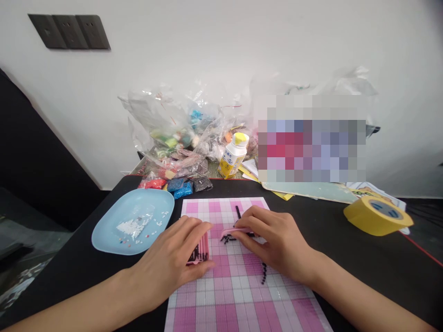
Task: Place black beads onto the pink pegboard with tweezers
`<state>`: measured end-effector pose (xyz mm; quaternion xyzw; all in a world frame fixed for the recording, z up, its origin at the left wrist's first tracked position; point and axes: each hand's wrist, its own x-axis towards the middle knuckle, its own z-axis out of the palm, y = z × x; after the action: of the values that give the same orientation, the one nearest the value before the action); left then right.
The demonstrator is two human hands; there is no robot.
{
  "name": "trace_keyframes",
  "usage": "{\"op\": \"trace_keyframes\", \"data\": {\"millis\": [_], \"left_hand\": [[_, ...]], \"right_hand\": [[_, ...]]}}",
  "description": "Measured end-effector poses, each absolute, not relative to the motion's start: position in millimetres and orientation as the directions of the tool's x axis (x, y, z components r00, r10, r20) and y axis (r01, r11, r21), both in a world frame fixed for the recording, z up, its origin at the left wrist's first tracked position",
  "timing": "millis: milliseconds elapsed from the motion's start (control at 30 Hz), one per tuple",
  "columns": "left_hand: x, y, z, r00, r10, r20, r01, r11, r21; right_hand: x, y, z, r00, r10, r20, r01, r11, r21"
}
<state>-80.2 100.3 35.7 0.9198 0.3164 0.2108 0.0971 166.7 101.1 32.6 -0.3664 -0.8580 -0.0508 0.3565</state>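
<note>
Head view: the pink-checked pegboard (pixel 238 286) lies flat on the black table (pixel 346 249), carrying short rows of black beads (pixel 263 273). On it, the left hand (pixel 173 265) clamps a pink bead tray (pixel 200 251) (black beads inside). The right hand (pixel 273 237) pinches a pink tool (pixel 238 230) just beside that tray.

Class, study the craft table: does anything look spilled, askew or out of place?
Yes. Loose white beads lie scattered across the blue plate outside their small bag, and the yellow-capped bottle leans tilted against the pile of bags.
</note>
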Motion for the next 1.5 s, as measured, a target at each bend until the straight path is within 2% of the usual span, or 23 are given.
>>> {"op": "trace_keyframes", "data": {"millis": [667,833,933,1100,1233,1400,1500], "left_hand": [[-80.7,99.8,37.2,0.691,0.629,0.357,0.527,-0.776,0.347],[-80.7,100.3,39.2,0.683,0.600,0.416,0.497,-0.799,0.338],[-81.9,101.2,38.7,0.678,0.599,0.427,0.468,-0.799,0.378],[-84.2,101.1,37.8,0.639,0.678,0.363,0.502,-0.725,0.471],[-85.2,101.2,37.5,0.633,0.675,0.378,0.503,-0.730,0.462],[-84.1,102.8,34.7,0.624,0.647,0.439,0.484,-0.761,0.433],[-83.2,103.1,33.1,0.621,0.621,0.478,0.470,-0.783,0.407]], "right_hand": [[166.5,102.0,29.9,-0.516,0.601,0.610,0.659,0.733,-0.165],[166.9,101.9,30.5,-0.517,0.603,0.608,0.660,0.733,-0.166],[167.2,102.1,29.9,-0.521,0.603,0.604,0.657,0.735,-0.166],[166.2,100.9,32.1,-0.498,0.585,0.640,0.656,0.737,-0.163],[166.0,100.1,35.3,-0.419,0.555,0.719,0.668,0.725,-0.171],[167.5,101.9,32.9,-0.489,0.609,0.625,0.679,0.715,-0.166],[167.3,101.5,32.8,-0.477,0.596,0.646,0.674,0.720,-0.166]]}}
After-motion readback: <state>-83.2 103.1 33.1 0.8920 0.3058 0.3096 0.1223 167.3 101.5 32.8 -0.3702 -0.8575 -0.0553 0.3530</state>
